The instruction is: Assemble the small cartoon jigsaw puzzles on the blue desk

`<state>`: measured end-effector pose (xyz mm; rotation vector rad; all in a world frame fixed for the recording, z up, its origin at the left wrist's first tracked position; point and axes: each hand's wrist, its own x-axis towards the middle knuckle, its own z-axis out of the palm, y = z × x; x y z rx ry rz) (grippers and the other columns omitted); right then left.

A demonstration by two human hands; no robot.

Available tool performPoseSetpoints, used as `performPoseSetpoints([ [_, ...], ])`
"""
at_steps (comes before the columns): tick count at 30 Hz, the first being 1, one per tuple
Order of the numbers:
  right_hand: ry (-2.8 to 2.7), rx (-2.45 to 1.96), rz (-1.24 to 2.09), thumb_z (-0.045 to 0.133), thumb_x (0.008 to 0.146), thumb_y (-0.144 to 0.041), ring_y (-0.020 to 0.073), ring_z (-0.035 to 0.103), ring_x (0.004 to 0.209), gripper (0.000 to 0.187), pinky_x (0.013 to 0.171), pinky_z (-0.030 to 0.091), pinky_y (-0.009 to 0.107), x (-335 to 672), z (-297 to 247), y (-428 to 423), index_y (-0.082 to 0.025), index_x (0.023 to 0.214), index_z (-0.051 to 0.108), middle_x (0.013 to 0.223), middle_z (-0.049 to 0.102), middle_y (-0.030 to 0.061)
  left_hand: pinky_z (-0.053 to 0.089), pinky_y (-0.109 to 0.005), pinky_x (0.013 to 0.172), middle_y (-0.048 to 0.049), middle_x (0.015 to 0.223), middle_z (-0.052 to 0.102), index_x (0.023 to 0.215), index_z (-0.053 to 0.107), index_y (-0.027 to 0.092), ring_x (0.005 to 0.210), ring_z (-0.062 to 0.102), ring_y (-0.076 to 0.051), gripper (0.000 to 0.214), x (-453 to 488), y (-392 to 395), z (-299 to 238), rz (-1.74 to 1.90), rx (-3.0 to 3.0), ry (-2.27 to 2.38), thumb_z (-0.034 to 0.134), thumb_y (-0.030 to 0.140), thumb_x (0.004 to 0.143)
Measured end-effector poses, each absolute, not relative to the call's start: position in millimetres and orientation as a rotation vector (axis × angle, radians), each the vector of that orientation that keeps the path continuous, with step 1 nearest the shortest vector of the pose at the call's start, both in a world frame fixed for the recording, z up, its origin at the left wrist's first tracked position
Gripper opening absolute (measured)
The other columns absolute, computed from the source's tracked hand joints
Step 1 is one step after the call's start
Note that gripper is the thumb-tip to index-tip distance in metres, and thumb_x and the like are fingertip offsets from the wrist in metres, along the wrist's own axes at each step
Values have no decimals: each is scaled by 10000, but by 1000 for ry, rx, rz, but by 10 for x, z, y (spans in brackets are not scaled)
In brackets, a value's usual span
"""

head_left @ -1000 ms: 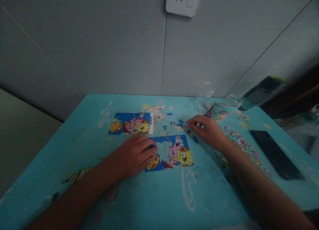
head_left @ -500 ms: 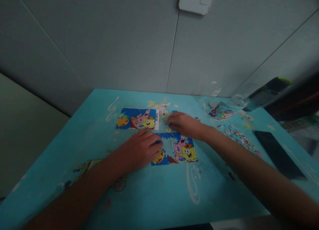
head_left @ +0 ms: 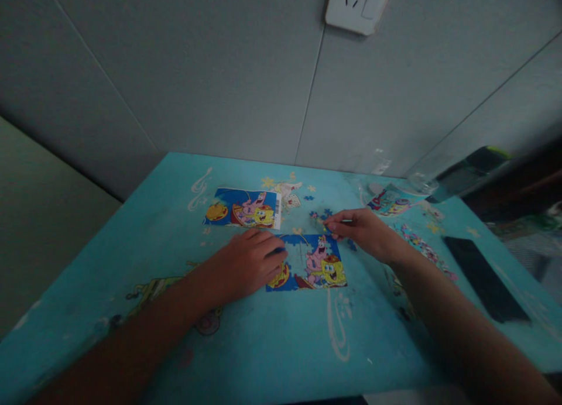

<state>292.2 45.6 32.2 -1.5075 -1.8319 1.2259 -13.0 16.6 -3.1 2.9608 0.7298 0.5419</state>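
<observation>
The left hand (head_left: pixel 252 263) rests, fingers slightly apart, at the left edge of the partial puzzle (head_left: pixel 325 261), which lies between both hands. The right hand (head_left: pixel 366 232) has its fingertips close together at the loose pieces (head_left: pixel 327 212); grip cannot be determined.

Left hand (head_left: pixel 252 261) and right hand (head_left: pixel 362 234): both bare, 1 per arm. Fingers slim, rounded at the knuckles; tips tapered on the right. Left forearm (head_left: pixel 164 329): uncovered to the frame edge, smooth outline, broadening from the wrist. Right forearm (head_left: pixel 454 302): likewise uncovered, long, narrow at the wrist, same taper. Light dim; nails and fine creases on all 2 hands too blurred to record.
</observation>
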Motion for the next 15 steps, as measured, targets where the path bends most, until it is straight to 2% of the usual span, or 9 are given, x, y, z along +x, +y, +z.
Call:
performPoseSetpoints([
  [15, -1579, -1525, 1408, 712, 836, -419, 146, 673, 724, 240, 728, 563, 293, 3015, 166, 168, -183, 871, 692, 796, 703, 21, 490, -469, 977, -103, 1181, 647, 1216, 661, 170, 1115, 575, -257, 274, -143, 159, -18, 456, 3004, 742, 488, 280, 1033],
])
